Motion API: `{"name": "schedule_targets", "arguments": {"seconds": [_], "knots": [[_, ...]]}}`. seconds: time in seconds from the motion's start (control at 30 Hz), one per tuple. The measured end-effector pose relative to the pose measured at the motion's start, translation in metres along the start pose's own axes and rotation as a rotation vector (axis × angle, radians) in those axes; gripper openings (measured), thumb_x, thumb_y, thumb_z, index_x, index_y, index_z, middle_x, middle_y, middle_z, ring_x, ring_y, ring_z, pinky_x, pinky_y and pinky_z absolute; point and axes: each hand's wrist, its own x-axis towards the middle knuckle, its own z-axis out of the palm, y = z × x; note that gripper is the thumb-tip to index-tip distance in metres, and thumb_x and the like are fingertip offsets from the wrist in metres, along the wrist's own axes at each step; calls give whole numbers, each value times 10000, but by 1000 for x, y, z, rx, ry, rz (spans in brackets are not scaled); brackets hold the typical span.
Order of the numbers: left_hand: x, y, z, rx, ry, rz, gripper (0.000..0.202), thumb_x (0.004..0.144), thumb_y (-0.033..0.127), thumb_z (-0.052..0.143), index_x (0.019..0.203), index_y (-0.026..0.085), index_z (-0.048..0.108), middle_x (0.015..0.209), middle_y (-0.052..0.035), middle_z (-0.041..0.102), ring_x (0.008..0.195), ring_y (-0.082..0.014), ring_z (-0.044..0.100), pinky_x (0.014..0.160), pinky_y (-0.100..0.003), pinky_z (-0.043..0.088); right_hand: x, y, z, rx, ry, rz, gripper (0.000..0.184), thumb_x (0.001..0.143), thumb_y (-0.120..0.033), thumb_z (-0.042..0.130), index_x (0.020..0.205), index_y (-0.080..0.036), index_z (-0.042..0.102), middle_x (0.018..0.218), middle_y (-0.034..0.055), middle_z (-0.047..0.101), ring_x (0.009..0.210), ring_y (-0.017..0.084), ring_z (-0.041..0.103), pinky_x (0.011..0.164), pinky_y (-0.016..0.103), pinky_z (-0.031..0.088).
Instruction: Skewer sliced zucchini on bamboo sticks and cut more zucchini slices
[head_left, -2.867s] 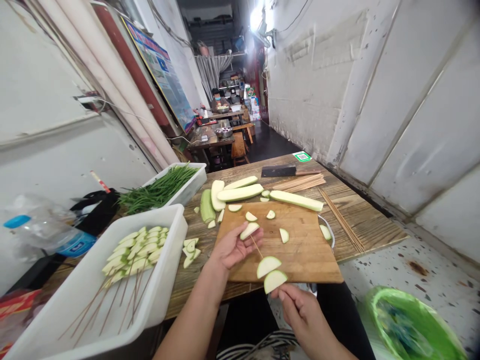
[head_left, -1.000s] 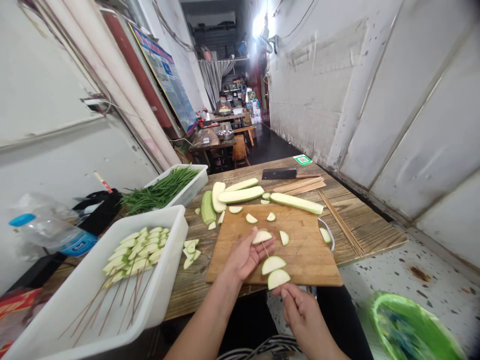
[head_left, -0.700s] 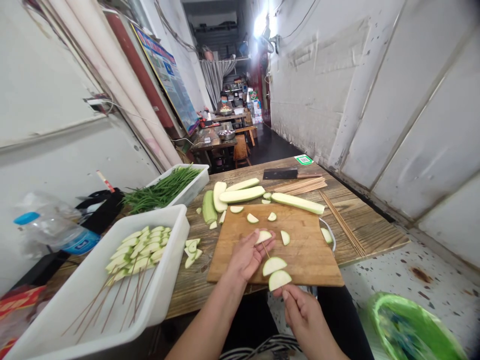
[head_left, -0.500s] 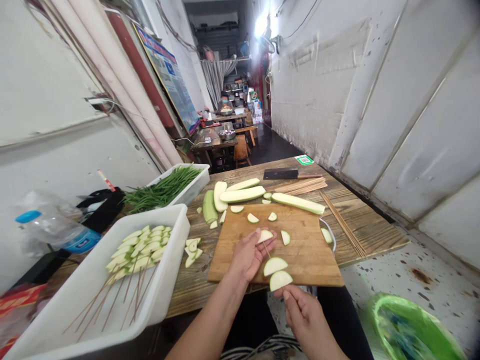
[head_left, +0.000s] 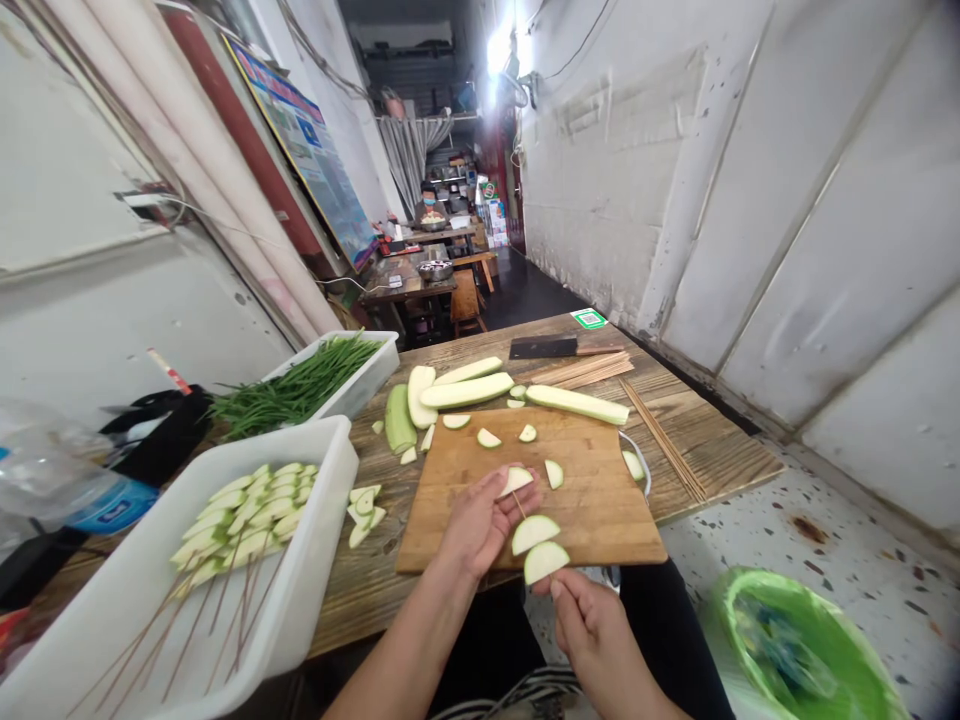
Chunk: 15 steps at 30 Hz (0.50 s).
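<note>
Over the wooden cutting board (head_left: 607, 500), my left hand (head_left: 480, 525) grips a half-round zucchini slice (head_left: 516, 481) between thumb and fingers. My right hand (head_left: 596, 620) is closed round the lower end of a thin wooden skewer (head_left: 520, 504). Two half-round slices are threaded on that skewer: an upper one (head_left: 535, 534) and a lower one (head_left: 546, 563) close to my right fingers. The skewer's tip meets the slice in my left hand; how deep it goes in I cannot tell. Several loose slices, such as one at the centre (head_left: 554, 474), lie on the board.
Peeled zucchini pieces (head_left: 466, 390), a cleaver (head_left: 544, 347) and bundled skewers (head_left: 589, 370) lie behind the board. At left stand a white tub (head_left: 330, 520) of skewered slices and a tray of green stalks (head_left: 307, 380). A lined green bin (head_left: 855, 650) is at lower right. Someone sits far back.
The whole scene has shifted a little left as my view turned right. Both hands keep the same hold on the slice and the skewer.
</note>
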Motion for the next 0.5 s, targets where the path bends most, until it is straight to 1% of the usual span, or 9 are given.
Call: {"name": "schedule_targets", "arguments": {"seconds": [0.1,0.17,0.27,0.4,0.5], "knots": [[-1,-3,-2,5,5,-23,167,827,143,497,928,42,582,967,-194,653,889,-247,636,850,-420,487,0,0,1,0,0,-16,307,910,-367,339,818,-153,539,479,-92,236,417,91,226,384,206,178],[-2,-6,-1,25,9,-49,167,823,150,502,918,47,592,951,-184,658,862,-238,641,811,-401,505,1,-1,0,1,1,-30,304,912,-360,336,822,-153,541,477,-96,216,413,91,212,383,208,169],[-3,-11,2,52,19,-79,173,810,168,524,914,56,605,928,-172,662,831,-230,639,730,-365,527,2,-3,-1,-6,17,-38,297,909,-356,348,828,-149,545,479,-92,237,418,93,232,390,209,185],[-4,-18,4,62,21,-53,186,787,197,558,903,65,619,951,-164,654,840,-223,627,680,-316,521,4,-1,-2,-14,39,-39,295,906,-355,361,833,-144,554,487,-84,268,428,95,265,399,206,209],[-7,-22,7,95,-18,-64,230,769,252,582,905,71,625,896,-145,660,701,-191,627,582,-278,504,6,1,-2,-22,56,-52,293,904,-348,367,837,-141,563,483,-87,259,422,92,258,401,209,200]]}}
